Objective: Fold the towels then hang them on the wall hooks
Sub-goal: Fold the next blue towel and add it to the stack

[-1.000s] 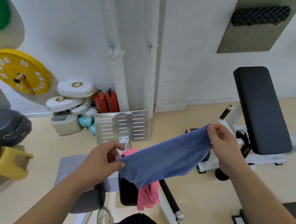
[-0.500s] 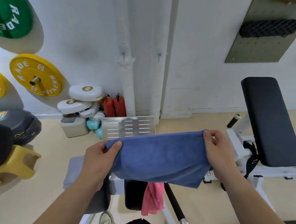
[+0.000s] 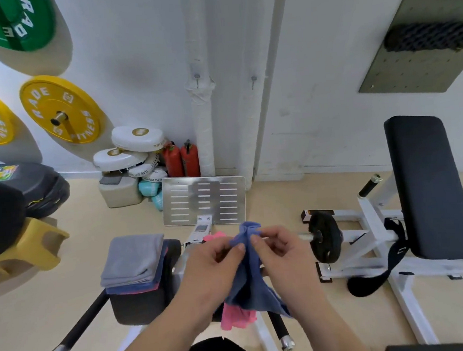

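Folding the blue towel (image 3: pixel 249 272)

My left hand (image 3: pixel 214 261) and right hand (image 3: pixel 281 251) pinch its corners together; next, smooth the fold.

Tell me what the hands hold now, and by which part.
Both the left hand and right hand pinch the blue towel at its gathered top edge.

bright even light, soft shadows, fisheye-curved edges

Black pad (image 3: pixel 140 302) at eight o'clock, carrying folded stack (image 3: pixel 133 260), grey on top; beige floor (image 3: pixel 281 199) under white frame (image 3: pixel 366 237).
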A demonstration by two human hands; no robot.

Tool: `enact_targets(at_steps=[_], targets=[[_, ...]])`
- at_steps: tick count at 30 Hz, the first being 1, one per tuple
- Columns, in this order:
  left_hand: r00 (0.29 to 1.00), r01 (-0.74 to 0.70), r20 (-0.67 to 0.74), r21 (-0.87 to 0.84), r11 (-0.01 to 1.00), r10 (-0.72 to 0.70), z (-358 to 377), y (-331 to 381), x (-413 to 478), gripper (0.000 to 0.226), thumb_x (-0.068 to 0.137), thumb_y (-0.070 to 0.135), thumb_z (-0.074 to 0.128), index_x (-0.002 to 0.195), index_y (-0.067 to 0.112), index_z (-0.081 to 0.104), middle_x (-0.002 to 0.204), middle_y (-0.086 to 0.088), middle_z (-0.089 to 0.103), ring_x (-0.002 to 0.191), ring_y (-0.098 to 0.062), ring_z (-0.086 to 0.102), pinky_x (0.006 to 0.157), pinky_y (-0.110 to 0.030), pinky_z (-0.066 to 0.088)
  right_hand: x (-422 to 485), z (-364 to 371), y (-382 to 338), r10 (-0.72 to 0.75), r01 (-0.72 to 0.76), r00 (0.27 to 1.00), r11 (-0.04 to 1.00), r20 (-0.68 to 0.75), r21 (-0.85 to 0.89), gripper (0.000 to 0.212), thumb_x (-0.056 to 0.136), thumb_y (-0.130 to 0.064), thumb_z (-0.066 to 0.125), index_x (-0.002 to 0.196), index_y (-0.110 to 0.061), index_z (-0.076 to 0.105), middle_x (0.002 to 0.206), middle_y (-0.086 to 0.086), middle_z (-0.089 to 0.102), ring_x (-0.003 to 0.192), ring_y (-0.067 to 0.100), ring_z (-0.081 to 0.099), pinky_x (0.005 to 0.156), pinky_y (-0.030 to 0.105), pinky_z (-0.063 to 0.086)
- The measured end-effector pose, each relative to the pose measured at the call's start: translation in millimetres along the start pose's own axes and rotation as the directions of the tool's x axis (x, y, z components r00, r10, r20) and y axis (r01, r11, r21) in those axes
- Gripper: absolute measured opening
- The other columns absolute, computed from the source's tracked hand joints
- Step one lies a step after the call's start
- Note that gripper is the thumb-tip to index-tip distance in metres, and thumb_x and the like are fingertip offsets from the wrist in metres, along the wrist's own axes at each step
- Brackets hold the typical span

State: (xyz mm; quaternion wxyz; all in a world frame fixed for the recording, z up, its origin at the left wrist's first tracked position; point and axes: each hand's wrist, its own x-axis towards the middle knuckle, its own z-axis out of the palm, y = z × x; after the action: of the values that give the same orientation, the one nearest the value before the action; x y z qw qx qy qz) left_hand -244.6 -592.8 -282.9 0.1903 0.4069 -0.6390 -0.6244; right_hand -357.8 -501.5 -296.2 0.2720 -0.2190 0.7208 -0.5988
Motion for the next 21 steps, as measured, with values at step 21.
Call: enact_targets(at_steps=[21], targets=[[0.995,0.004,0.104,0.028,1.0,-0.007,21.0,0.6,-8.1,0.014,0.097,0.01,0.064,0.098,0.017,0.076,0.091,-0.008,0.078,0.094,-0.028,0.074,0.086,-0.04,0.061,-13.5,-12.0,13.5,-0.04,0.045,0.994,0.998,0.104,-0.051,0.031,0.101,-0.032,0.062,0.078,-0.014,0.071,0.075,-0.002,0.068,0.074,0.016,0.063,0.075,0.04,0.052]])
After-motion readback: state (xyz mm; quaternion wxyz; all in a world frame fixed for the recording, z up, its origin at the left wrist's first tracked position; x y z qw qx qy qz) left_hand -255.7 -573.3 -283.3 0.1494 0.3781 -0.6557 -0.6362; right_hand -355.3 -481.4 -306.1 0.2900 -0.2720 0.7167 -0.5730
